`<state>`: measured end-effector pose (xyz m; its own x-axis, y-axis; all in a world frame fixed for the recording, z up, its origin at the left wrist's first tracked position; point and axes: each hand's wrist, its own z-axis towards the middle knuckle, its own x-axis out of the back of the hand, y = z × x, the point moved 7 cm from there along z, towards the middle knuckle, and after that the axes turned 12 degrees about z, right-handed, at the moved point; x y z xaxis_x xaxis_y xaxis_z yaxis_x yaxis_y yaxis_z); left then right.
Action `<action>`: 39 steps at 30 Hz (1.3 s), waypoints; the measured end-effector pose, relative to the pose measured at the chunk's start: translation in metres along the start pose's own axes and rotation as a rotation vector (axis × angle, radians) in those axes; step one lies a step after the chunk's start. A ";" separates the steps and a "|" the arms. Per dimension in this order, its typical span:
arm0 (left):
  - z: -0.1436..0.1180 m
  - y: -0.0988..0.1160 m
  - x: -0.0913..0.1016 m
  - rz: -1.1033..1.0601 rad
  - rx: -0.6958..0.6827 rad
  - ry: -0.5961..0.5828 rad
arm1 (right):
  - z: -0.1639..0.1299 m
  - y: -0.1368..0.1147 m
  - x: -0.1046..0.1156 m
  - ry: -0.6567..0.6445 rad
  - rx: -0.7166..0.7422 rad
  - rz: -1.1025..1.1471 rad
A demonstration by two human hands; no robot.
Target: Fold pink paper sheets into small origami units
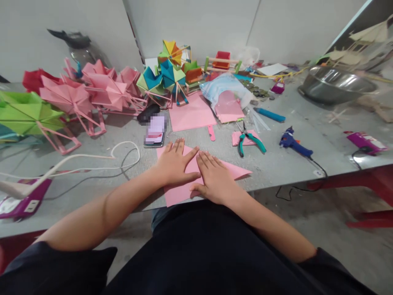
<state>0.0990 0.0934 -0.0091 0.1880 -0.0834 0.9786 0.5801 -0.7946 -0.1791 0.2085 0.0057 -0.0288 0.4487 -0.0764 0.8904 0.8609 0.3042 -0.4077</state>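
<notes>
A sheet of pink paper (pixel 178 192) lies at the table's front edge, folded on its right side into a point. My left hand (pixel 175 164) rests flat on the left part of the sheet with its fingers spread. My right hand (pixel 215 176) lies flat on the folded part, fingers stretched forward and close together, thumb out to the left. Both hands press on the paper and hold nothing. Beyond them lie a phone (pixel 155 129), a small pink stick (pixel 211 133) and teal-handled pliers (pixel 245 141) on small pink paper pieces.
Pink folded-paper wheels (pixel 70 96) and a green one (pixel 27 114) stand at the left. Pink sheets (pixel 190 112) lie at the back middle. A blue glue gun (pixel 294 143), purple power strips (pixel 367 142) and a metal bowl (pixel 337 84) are at the right. A white cable (pixel 92 155) crosses the left side.
</notes>
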 end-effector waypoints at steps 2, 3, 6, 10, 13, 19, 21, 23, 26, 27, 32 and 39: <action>0.000 0.000 0.000 -0.010 0.000 -0.001 | -0.013 0.008 0.005 0.028 -0.022 -0.032; 0.000 0.000 0.000 -0.013 0.002 0.000 | -0.020 0.013 0.008 0.042 -0.035 -0.052; 0.001 -0.001 -0.001 -0.018 0.008 -0.001 | -0.046 0.025 0.017 0.081 -0.060 -0.108; 0.002 -0.002 -0.001 -0.020 0.009 -0.025 | -0.087 0.041 0.034 0.144 -0.110 -0.172; 0.002 -0.001 0.000 -0.014 0.013 -0.037 | -0.119 0.054 0.049 0.170 -0.172 -0.229; 0.002 0.000 0.002 -0.010 0.019 -0.062 | -0.144 0.070 0.082 0.244 -0.260 -0.273; 0.002 -0.001 0.002 -0.013 0.020 -0.055 | -0.141 0.068 0.095 0.365 -0.286 -0.274; 0.002 -0.001 0.002 -0.007 0.020 -0.058 | -0.132 0.057 0.102 0.480 -0.224 -0.238; 0.002 -0.001 0.002 0.003 0.022 -0.072 | -0.109 0.027 0.091 0.408 0.013 -0.131; 0.002 -0.001 0.002 0.004 0.023 -0.072 | -0.100 0.018 0.081 0.319 0.079 -0.104; 0.001 -0.001 0.003 0.010 0.031 -0.049 | -0.057 -0.004 0.038 0.025 0.158 -0.042; 0.000 0.008 0.004 -0.017 -0.136 0.027 | -0.037 0.013 0.024 0.027 -0.012 0.007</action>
<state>0.1042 0.0864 -0.0070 0.1563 -0.0839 0.9841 0.4697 -0.8702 -0.1488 0.2395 -0.0271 -0.0198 0.4608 -0.1005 0.8818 0.8607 0.2931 -0.4164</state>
